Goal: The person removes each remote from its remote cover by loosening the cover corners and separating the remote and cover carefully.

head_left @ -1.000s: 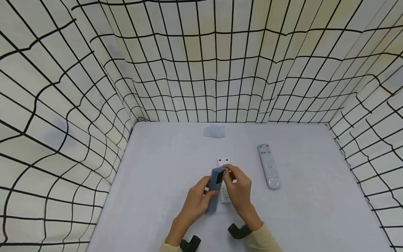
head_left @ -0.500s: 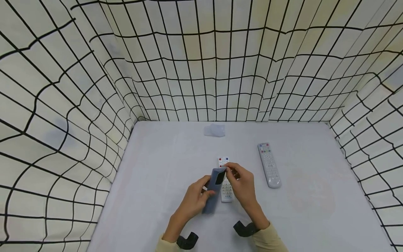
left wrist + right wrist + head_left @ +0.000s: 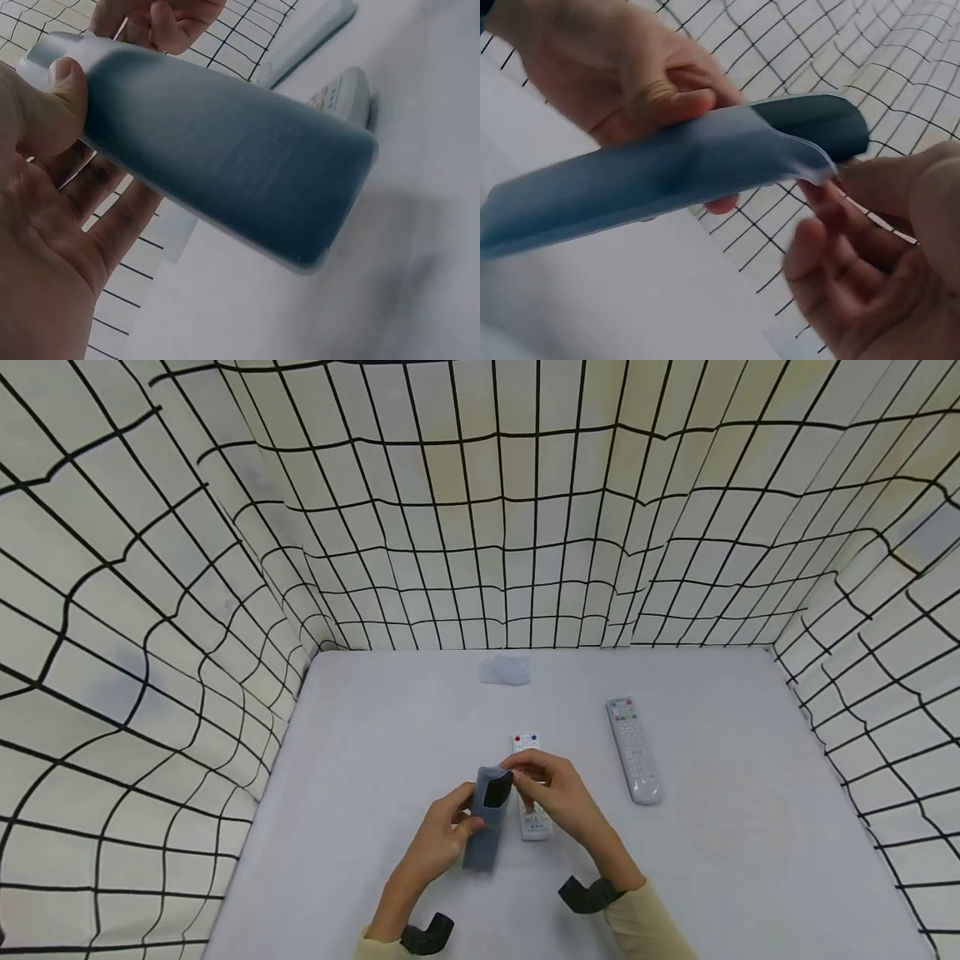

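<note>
Light is bright, even and soft. The grid cloth (image 3: pixel 480 527) bows at the head view's edges. Both wrist views are blurred close up

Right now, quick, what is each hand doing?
Left hand: grips the blue-grey silicone sleeve around its middle.
Right hand: pinches the sleeve's open edge between thumb and fingertips.

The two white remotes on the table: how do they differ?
The remote near the hands is shorter and partly hidden by the right hand; the remote to the right is longer and lies in full view, untouched. Both lie face up with coloured buttons at the far end.
</note>
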{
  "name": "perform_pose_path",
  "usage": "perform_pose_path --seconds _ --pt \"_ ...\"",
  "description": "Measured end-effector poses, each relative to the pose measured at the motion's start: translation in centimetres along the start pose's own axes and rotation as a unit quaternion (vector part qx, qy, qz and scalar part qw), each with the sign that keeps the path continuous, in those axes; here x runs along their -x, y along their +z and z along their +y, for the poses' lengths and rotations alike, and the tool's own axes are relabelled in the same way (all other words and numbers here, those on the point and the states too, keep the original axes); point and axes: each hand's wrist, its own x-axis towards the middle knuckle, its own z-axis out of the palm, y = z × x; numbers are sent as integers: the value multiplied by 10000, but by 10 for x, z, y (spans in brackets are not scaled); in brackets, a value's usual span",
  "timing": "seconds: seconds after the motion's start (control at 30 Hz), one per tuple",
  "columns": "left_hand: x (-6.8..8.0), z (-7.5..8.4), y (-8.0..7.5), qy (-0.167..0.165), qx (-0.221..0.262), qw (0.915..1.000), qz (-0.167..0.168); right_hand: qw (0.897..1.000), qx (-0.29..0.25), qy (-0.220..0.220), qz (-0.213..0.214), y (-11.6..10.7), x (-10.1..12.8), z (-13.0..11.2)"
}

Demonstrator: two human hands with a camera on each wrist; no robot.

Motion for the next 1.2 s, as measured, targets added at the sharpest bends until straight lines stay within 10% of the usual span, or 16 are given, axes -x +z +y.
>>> perform_pose_path --seconds 0.47,0.7,0.97,1.2 --pt "2 4 3 -81 269 9996 -99 9918 -1102 178 -630 -14 6 14" --pt "0 2 10 -217 170 9995 176 9972 637 -381 74 -10 7 6" --pt "-1 1 12 -361 -448 9983 -38 9492 2788 -1458 64 -1 9 -2" --pt "2 2 9 -445 -1286 9905 186 9436 3123 -1085 -190 -1 15 -5"
